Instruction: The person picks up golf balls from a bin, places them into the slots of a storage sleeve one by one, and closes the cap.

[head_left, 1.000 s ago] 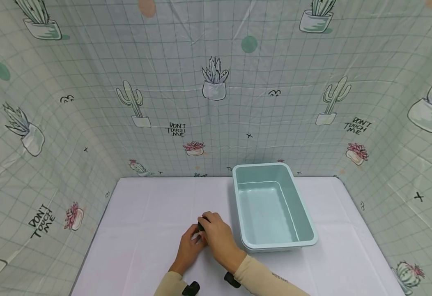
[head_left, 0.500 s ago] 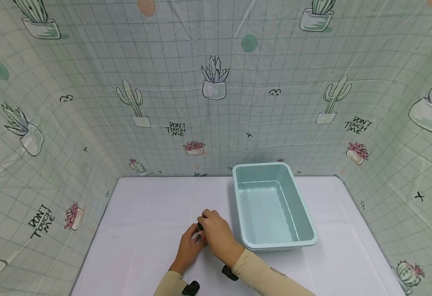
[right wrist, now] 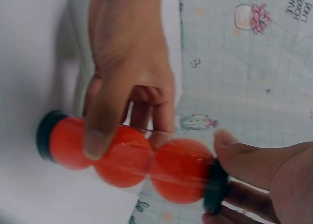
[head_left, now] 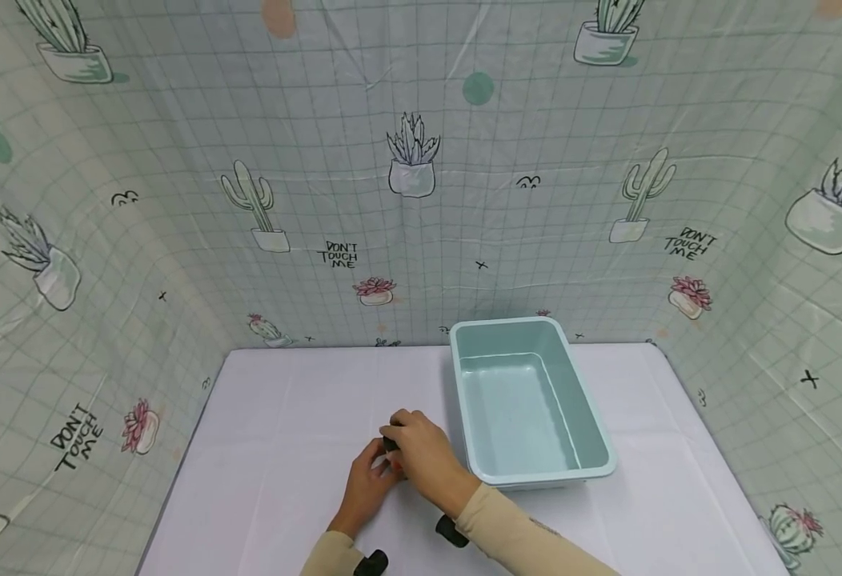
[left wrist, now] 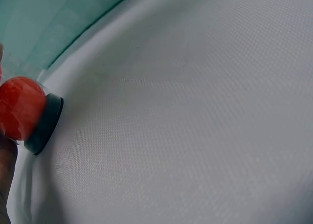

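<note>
A clear tube (right wrist: 124, 160) holding three orange-red balls has a dark cap at each end. My left hand (head_left: 368, 486) grips the tube around its middle; in the right wrist view the left hand's (right wrist: 129, 62) thumb lies across the balls. With thumb and fingers, my right hand (head_left: 430, 462) holds the upper cap (right wrist: 215, 187), which is seated at the tube's end. The lower cap (right wrist: 49, 136) is near the white tabletop; whether it touches I cannot tell. In the left wrist view, one orange-red ball (left wrist: 20, 106) and the lower cap (left wrist: 45, 125) show at the left edge.
A light blue-green plastic bin (head_left: 529, 482) stands on the white table (head_left: 284, 416), just right of the hands. A cactus-print curtain (head_left: 320, 160) hangs behind the table and along both sides. Dark wrist straps (head_left: 372, 562) show at the sleeves.
The head view has shifted slightly. Both hands stay at the tube in nearly the same place, with the right hand still on the upper cap.
</note>
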`<action>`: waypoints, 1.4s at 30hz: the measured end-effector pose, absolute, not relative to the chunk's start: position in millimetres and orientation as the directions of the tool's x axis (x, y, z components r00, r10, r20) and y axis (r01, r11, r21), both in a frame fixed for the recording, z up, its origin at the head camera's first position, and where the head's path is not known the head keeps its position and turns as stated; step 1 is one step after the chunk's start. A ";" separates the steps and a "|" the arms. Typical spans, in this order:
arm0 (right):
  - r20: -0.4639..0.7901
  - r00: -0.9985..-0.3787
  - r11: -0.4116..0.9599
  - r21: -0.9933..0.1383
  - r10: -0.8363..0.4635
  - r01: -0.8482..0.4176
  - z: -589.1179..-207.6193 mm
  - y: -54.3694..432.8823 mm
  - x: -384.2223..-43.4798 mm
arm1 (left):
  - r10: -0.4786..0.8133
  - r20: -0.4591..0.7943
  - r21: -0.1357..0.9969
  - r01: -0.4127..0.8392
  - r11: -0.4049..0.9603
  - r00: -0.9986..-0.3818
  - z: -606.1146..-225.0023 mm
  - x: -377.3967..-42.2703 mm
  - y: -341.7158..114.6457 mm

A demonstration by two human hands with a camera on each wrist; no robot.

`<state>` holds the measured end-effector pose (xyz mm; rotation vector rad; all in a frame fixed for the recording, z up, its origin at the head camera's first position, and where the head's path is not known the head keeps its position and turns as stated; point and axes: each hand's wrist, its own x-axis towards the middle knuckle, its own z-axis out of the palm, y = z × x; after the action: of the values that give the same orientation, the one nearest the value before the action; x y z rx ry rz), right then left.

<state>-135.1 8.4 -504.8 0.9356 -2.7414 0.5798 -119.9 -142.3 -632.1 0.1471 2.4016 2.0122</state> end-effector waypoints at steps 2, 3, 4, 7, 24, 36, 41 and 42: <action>0.302 -0.776 0.713 -0.309 -0.554 -0.629 -506.5 10.0 -135.4 | 0.070 0.055 0.981 0.067 0.183 -0.996 -632.5 -119.9 -142.1; 0.304 -0.773 0.708 -0.313 -0.556 -0.633 -506.9 10.4 -135.8 | 0.067 0.052 0.981 0.064 0.184 -0.996 -632.5 -120.1 -142.0; 0.304 -0.772 0.704 -0.318 -0.559 -0.635 -507.1 10.8 -136.3 | 0.066 0.053 0.980 0.065 0.187 -0.996 -632.4 -120.1 -142.1; 0.294 -0.775 0.699 -0.334 -0.560 -0.632 -506.2 11.5 -138.2 | 0.059 0.049 0.984 0.059 0.169 -0.997 -631.9 -120.3 -141.6; 0.256 -0.765 0.720 -0.260 -0.591 -0.643 -501.6 7.8 -141.1 | 0.067 0.097 0.979 0.108 0.175 -0.993 -633.4 -120.3 -141.5; 0.237 -0.752 0.681 -0.321 -0.615 -0.658 -497.5 10.9 -144.7 | 0.057 0.083 0.985 0.090 0.147 -0.995 -633.6 -120.9 -140.9; 0.214 -0.758 0.700 -0.292 -0.616 -0.652 -495.3 8.2 -145.2 | 0.056 0.074 0.986 0.081 0.143 -0.996 -632.3 -120.5 -140.6; 0.211 -0.756 0.704 -0.278 -0.619 -0.654 -495.0 7.7 -145.3 | 0.055 0.073 0.986 0.080 0.147 -0.996 -631.7 -120.2 -140.5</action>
<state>-145.3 7.7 -495.0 1.0507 -2.8049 0.5173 -120.2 -140.5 -631.7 0.1408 2.3935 2.0598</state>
